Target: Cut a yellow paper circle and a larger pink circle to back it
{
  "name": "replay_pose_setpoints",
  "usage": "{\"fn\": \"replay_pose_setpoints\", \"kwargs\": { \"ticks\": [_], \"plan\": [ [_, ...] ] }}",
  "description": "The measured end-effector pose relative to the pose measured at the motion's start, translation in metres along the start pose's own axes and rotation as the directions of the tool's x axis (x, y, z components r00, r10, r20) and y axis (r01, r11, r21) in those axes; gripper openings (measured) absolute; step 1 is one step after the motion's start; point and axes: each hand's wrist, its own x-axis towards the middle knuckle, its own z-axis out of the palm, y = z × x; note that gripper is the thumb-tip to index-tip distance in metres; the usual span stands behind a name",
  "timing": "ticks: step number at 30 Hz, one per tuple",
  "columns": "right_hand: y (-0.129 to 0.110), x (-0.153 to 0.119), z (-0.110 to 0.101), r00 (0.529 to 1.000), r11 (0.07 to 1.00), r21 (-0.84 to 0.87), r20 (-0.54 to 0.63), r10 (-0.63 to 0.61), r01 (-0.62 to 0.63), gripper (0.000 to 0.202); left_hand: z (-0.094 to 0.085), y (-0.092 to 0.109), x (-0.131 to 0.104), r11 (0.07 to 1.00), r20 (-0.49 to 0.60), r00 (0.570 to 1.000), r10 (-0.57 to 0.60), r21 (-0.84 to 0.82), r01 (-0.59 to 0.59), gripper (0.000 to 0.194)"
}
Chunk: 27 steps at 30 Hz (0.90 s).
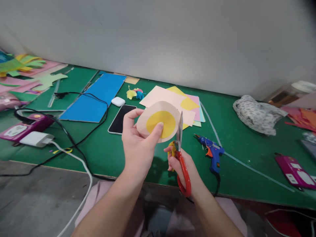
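My left hand (138, 141) pinches a cream paper disc (158, 107) with a yellow paper circle (169, 123) on it, the thumb resting on the yellow. Scissors (183, 171) with red and yellow handles are in my right hand (190, 164), fingers through the loops. Their blades point upward along the disc's right edge; whether they touch the paper I cannot tell. Behind the disc lies a fanned stack of coloured paper sheets (160, 93). A blue hot glue gun (211, 151) lies right of my right hand, its clear glue stick trailing away.
A phone (117, 123), a white earbud case (118, 101) and a blue board (96, 95) lie on the green table (106, 151) to the left. Cables run from a purple power strip (32, 126). A crumpled patterned cloth (256, 113) and another purple power strip (296, 171) are at the right.
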Motion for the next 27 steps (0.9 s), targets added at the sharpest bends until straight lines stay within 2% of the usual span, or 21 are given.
{"fn": "replay_pose_setpoints", "kwargs": {
  "ticks": [6, 21, 27],
  "plan": [
    [-0.002, -0.0007, -0.0009, 1.0, 1.0, -0.019, -0.013, 0.005, -0.005, 0.036, -0.0016, 0.0023, 0.0004, 0.999, 0.05, 0.998, -0.026, 0.028, 0.025, 0.04],
    [-0.0024, -0.0007, -0.0024, 0.999, 0.999, -0.032, -0.013, 0.041, -0.041, 0.038, -0.0032, 0.0048, 0.0025, 0.999, 0.043, 0.998, -0.049, 0.007, 0.049, 0.039],
    [-0.0015, 0.0001, -0.0049, 0.999, 0.996, -0.077, 0.007, 0.036, -0.035, 0.04, -0.0056, 0.0051, 0.0059, 0.999, 0.071, 0.996, -0.046, -0.014, 0.047, 0.038]
  ]
}}
